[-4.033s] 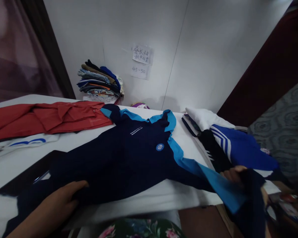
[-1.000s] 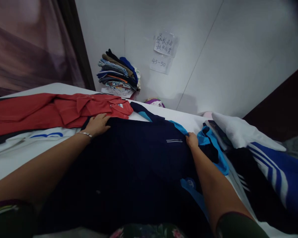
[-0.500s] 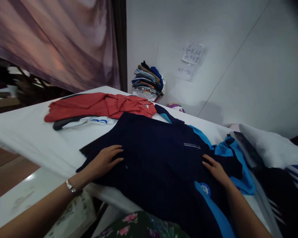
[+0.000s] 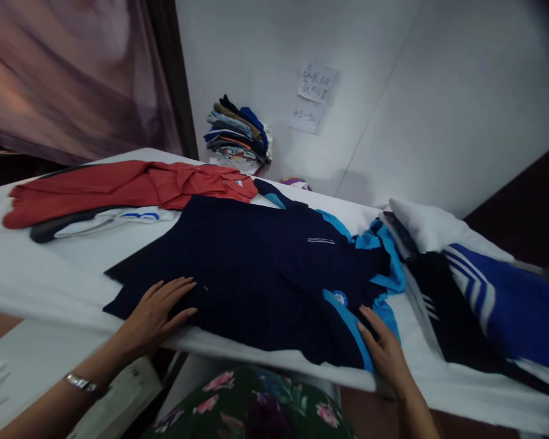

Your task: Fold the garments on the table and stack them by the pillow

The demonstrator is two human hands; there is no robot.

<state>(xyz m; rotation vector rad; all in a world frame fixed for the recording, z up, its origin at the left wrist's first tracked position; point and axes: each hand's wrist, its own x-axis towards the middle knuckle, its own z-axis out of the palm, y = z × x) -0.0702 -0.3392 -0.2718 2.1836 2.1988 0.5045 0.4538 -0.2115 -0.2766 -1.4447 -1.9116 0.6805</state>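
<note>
A dark navy polo shirt (image 4: 247, 262) with light blue panels and a round badge lies spread across the white-covered table. My left hand (image 4: 158, 311) rests on its lower left part, fingers stretched out and holding nothing. At the sleeve near the table's front edge, my right hand (image 4: 380, 342) touches the light blue panel with its fingers apart. The collar end lies to the right, bunched with bright blue cloth (image 4: 396, 262).
Behind the polo lies a red shirt (image 4: 119, 186) over a white and dark garment (image 4: 114, 221). Black clothing (image 4: 443, 311) and a blue striped garment (image 4: 531, 305) lie at right. A folded clothes stack (image 4: 238, 135) stands by the wall, near paper signs (image 4: 315, 85).
The polo's near sleeve, which hung toward me, now lies flatter on the table. My right hand has moved down from the chest area to that sleeve. The view has swung right.
</note>
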